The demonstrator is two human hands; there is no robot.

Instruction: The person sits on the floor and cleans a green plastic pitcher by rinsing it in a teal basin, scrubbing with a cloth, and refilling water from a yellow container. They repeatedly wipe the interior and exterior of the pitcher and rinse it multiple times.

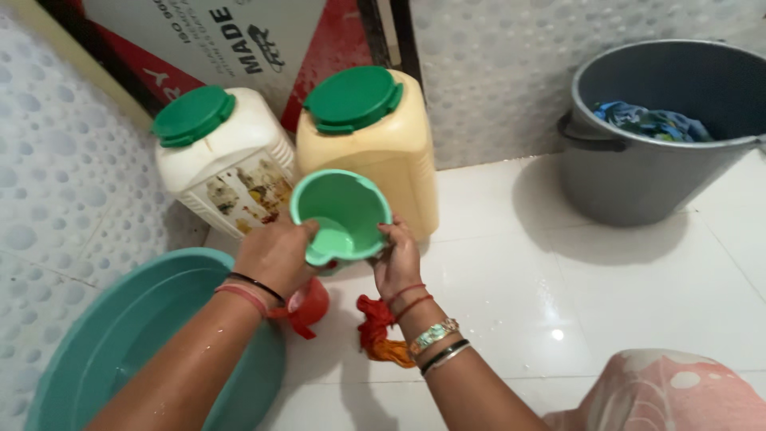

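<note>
A green plastic mug (343,209) is held up in front of me over the white floor, its mouth tilted toward me and a little liquid at its bottom. My left hand (275,254) grips its left rim and side. My right hand (396,259) holds its right side near the handle. A red and orange cloth (375,331) lies on the floor under my right wrist. A small red object (309,305) sits under my left wrist, partly hidden.
Two large jars with green lids, one white (227,164) and one yellow (399,156), stand behind the mug against the wall. A teal basin (120,335) is at lower left. A grey bucket (638,152) with blue cloth stands at right. My knee (670,395) is at lower right.
</note>
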